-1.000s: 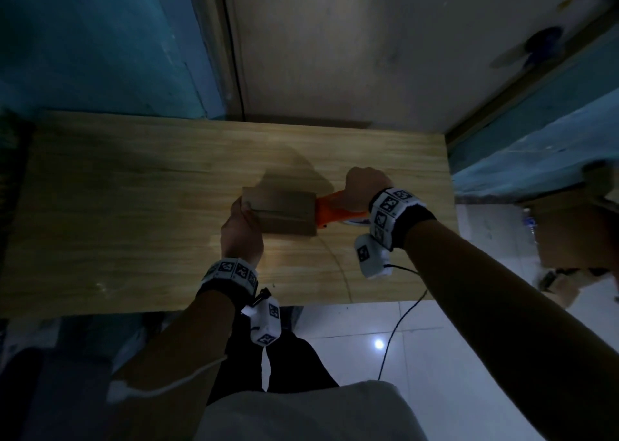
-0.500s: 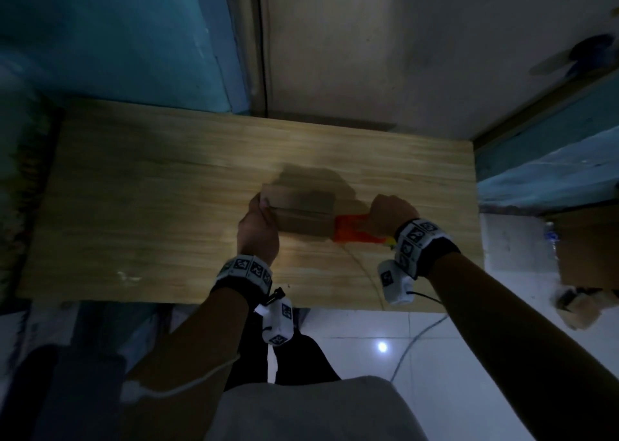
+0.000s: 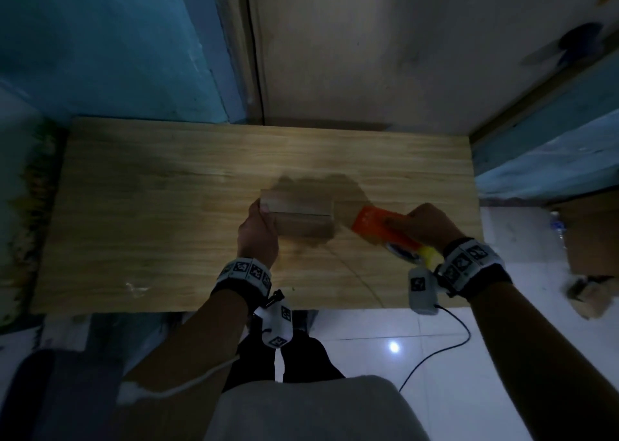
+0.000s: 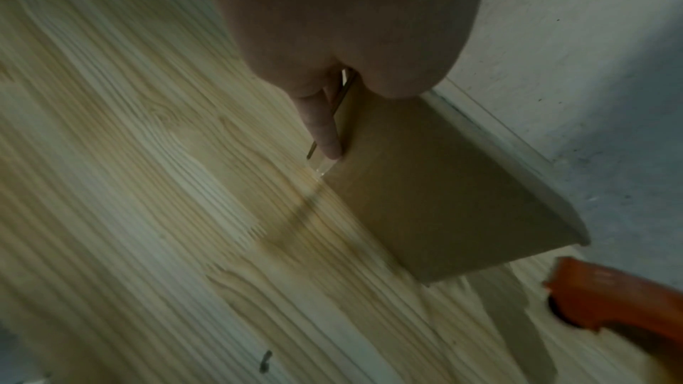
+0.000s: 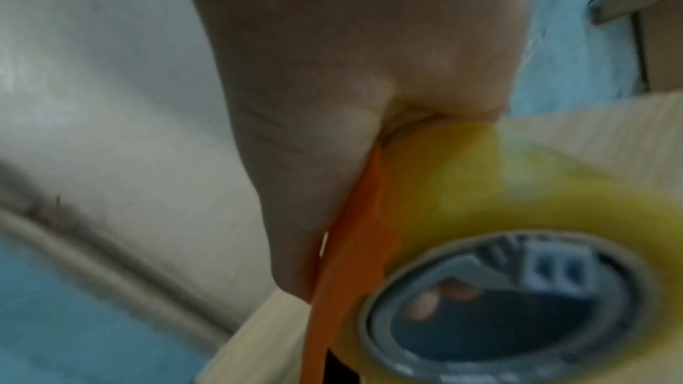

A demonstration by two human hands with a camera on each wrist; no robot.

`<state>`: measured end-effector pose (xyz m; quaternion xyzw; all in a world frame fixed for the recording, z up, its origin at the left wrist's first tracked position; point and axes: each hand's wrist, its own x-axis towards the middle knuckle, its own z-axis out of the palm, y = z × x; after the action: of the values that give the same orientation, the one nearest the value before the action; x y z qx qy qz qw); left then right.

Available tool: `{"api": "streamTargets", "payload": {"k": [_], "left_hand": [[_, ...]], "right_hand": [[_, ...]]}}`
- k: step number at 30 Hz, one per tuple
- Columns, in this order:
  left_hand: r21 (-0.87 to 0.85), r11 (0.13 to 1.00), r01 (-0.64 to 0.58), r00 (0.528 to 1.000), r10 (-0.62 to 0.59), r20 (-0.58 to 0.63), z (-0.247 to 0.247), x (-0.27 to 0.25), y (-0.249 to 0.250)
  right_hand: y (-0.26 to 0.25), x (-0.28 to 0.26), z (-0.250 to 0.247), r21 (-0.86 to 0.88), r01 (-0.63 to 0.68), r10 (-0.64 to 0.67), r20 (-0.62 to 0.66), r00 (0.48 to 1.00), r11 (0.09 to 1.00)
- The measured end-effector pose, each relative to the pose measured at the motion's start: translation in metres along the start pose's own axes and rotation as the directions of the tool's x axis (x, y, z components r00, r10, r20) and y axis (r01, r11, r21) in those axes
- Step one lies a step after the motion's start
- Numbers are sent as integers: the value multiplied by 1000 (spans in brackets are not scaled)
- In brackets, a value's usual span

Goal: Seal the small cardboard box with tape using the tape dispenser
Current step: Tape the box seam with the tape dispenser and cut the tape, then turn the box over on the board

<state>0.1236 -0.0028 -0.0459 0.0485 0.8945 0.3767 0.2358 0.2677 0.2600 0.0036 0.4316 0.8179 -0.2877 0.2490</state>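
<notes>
A small brown cardboard box point(image 3: 301, 218) sits near the middle of the wooden table point(image 3: 150, 206), its top flaps closed along a centre seam. My left hand point(image 3: 258, 233) grips its left end; in the left wrist view a finger point(image 4: 321, 127) presses the box point(image 4: 436, 194) side. My right hand point(image 3: 428, 223) holds the orange tape dispenser point(image 3: 378, 228) a short way right of the box, apart from it. The dispenser point(image 4: 610, 300) shows at the lower right of the left wrist view. Its yellowish tape roll point(image 5: 517, 244) fills the right wrist view beside the orange frame point(image 5: 351, 244).
The table stands against a pale wall point(image 3: 402, 55) with a blue panel point(image 3: 117, 45) at left. A white tiled floor point(image 3: 469, 357) lies below the near edge, with a black cable point(image 3: 445, 347) across it. Cardboard boxes point(image 3: 589, 233) stand on the floor at right.
My right hand has pulled the dispenser off the box's right end and moved it right, tilted. My left hand keeps its grip on the box's left end.
</notes>
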Motion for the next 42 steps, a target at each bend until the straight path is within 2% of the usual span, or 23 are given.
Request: {"api": "streamTargets", "payload": {"k": [3,5,7,10,13,18,22,24,26,27,29,31,32,36,39,42], "left_hand": [[-37,999,10,1000,-11,-13,1,-2,2],[-42,999,7,1000,-8,-17,0,-3,2],[-36,999,1,1000,-2,-14,-1,-4,2],[-8,1000,3,1000,-3,-10,0,-3,1],[-10,1000,2,1000,-2,-5,0,-2,0],[-38,999,16,1000,-16,-2,-2,-3,2],[-72,996,44,999,-43,16,-8,-2,4],[-71,997,40,999,-38,20,-10,0,4],[-84,996,21,999,-19,28,-10,2,2],[-91,996,15,1000,-13,28,-10,3,1],[-106,994,39,999,-36,30,-10,4,2],[-116,987,112,993,-107,51,-13,5,6],[-121,981,152,988,-146,58,-15,6,8],[-126,965,230,972,-222,80,-16,6,15],[-49,985,168,983,-163,88,-9,5,16],[-28,994,106,994,-105,31,-4,4,13]], "right_hand": [[13,-6,-13,-39,58,-60,-63,996,998],[16,-8,-2,-29,65,-67,-73,995,997],[19,-12,21,-45,85,-90,-135,987,995],[28,-20,51,-205,181,-234,-275,933,962],[29,-24,70,-318,214,-302,-262,917,924],[24,-30,76,-332,205,-284,-210,936,921],[-2,-35,56,-357,106,-240,-356,903,928],[-21,-37,47,-300,133,-262,-449,854,945],[-49,-35,48,-169,277,-325,-496,805,946],[-67,-33,54,-80,341,-335,-488,806,937],[-105,-29,73,129,376,-301,-393,869,917],[-133,-26,95,326,315,-228,-279,933,891],[-140,-24,105,371,285,-198,-256,946,884],[-143,-18,124,309,277,-163,-348,923,910],[-139,-18,128,300,295,-170,-380,909,907],[-137,-16,129,313,304,-168,-395,903,900]]}}
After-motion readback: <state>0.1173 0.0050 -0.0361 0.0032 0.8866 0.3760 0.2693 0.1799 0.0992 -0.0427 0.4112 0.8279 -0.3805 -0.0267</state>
